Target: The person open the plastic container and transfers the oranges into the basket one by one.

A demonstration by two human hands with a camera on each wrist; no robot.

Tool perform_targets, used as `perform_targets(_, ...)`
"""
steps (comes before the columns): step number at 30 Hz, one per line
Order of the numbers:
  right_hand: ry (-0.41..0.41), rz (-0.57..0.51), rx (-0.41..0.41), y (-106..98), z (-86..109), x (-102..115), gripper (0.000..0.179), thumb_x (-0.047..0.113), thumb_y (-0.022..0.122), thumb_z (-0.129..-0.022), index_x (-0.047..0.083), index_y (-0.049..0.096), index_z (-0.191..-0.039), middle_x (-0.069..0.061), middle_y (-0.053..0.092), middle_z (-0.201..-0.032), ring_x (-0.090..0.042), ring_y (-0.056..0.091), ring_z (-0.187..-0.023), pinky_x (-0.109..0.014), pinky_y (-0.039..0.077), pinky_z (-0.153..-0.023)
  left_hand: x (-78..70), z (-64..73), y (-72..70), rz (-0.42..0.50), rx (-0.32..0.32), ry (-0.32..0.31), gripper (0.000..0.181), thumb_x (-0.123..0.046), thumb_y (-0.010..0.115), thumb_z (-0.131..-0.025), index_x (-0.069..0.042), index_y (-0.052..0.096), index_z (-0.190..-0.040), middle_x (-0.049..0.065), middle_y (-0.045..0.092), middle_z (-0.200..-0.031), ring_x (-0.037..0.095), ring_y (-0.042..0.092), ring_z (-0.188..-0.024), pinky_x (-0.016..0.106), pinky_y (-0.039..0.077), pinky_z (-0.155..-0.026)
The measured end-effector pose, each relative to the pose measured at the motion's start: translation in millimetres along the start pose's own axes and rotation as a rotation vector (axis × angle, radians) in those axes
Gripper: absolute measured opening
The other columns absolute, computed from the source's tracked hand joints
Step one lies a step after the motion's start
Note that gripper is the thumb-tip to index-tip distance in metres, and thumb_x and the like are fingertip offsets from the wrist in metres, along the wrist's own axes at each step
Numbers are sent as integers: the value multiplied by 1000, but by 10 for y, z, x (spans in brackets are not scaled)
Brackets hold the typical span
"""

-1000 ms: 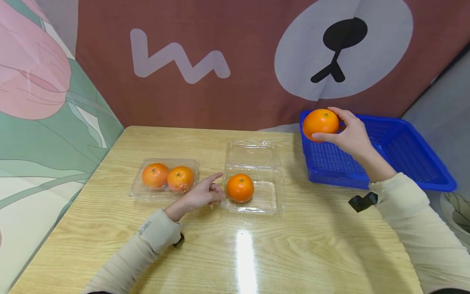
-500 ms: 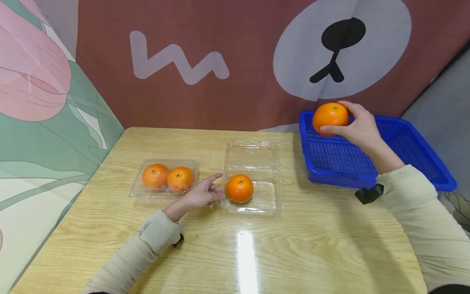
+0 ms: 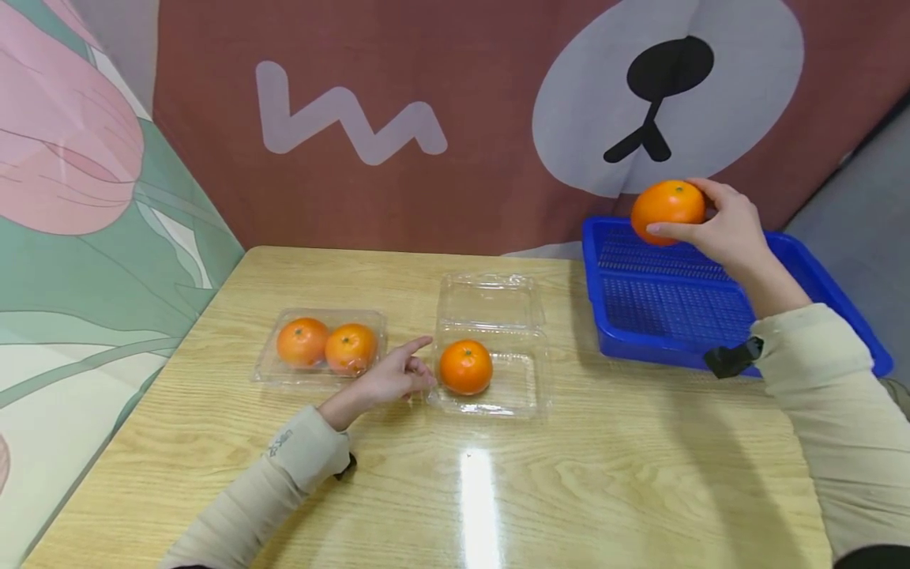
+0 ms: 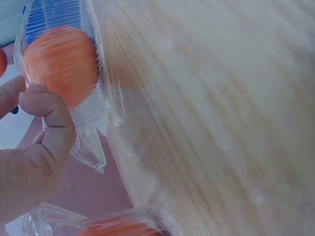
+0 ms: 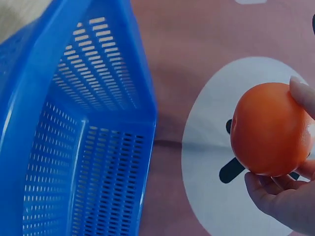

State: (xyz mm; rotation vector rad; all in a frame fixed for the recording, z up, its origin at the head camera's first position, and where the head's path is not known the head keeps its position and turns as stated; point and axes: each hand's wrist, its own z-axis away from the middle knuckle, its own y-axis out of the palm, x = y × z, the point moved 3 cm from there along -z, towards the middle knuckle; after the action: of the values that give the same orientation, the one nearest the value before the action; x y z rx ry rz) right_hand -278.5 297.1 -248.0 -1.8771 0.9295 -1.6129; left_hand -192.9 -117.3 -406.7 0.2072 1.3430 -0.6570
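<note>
My right hand point(image 3: 735, 225) grips an orange point(image 3: 667, 210) between thumb and fingers, raised above the blue basket's far left part. In the right wrist view the held orange point(image 5: 271, 129) is beside the basket, in front of the wall cloth. On the table, my left hand point(image 3: 392, 376) is at the left edge of an open clear plastic clamshell box point(image 3: 517, 386), index finger stretched out and other fingers curled against its rim. One orange point(image 3: 465, 367) sits in that box's left half. Close by in the left wrist view are curled fingers point(image 4: 56, 115) on the clear wall.
A second clear clamshell box point(image 3: 268, 371), closed, holds two oranges point(image 3: 351, 348) to the left of my left hand. The blue perforated basket point(image 3: 633, 341) stands at the table's back right. Behind the wooden table point(image 3: 569, 490) hangs a brown printed cloth point(image 3: 483, 197).
My right hand has lifted the orange up and to the right over the basket. The left hand and both boxes have stayed in place.
</note>
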Motion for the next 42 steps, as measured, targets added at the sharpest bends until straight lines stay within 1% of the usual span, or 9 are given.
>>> perform_targets(4, 0, 21, 14, 2, -53, -40, 79, 39, 65, -83, 4, 28, -144, -27, 34, -138, -44, 34, -115, -59, 31, -95, -3, 3, -5, -6, -9, -8, 71, 4, 55, -87, 3, 12, -145, 6, 58, -81, 15, 48, -63, 25, 40, -51)
perform_targets(11, 10, 15, 25, 9, -170, -150, 80, 41, 65, -82, 2, 29, -143, -28, 37, -136, -44, 36, -114, -59, 31, -94, -23, 9, -3, -11, -13, -11, 72, 3, 56, -87, 2, 14, -145, 6, 58, -81, 16, 48, -64, 25, 38, -49)
perform_targets(17, -17, 38, 81, 86, -271, -251, 82, 42, 66, -81, 0, 30, -142, -30, 39, -133, -45, 38, -111, -61, 33, -92, -16, -1, -7, -13, -6, -6, 72, 3, 56, -87, 2, 13, -145, 5, 58, -80, 14, 46, -62, 24, 38, -48)
perform_targets(24, -13, 51, 100, 129, -360, -331, 82, 44, 66, -81, -1, 31, -141, -31, 40, -131, -46, 39, -109, -61, 33, -91, -6, -5, -15, -14, -5, -11, 73, 1, 57, -87, 2, 13, -145, 6, 58, -81, 14, 45, -61, 24, 39, -48)
perform_targets(32, -29, 54, 179, 170, -454, -374, 87, 43, 69, -80, -2, 27, -142, -32, 35, -134, -47, 36, -111, -63, 30, -93, -10, 2, -7, -26, -10, -8, 72, 2, 57, -87, 2, 14, -145, 6, 59, -82, 15, 47, -62, 24, 40, -49)
perform_targets(38, -63, 83, 241, 223, -505, -467, 86, 42, 71, -78, -3, 32, -139, -31, 39, -129, -45, 37, -108, -63, 29, -92, -13, 10, -5, -37, -2, 3, 72, 1, 58, -87, 4, 14, -144, 5, 58, -82, 14, 46, -61, 24, 40, -49)
perform_targets(42, -72, 87, 284, 259, -537, -537, 85, 40, 71, -78, -3, 31, -140, -31, 39, -127, -44, 38, -107, -63, 28, -92, -7, 7, -8, -44, 2, 8, 72, 1, 58, -87, 4, 13, -144, 6, 58, -82, 14, 46, -60, 24, 40, -49)
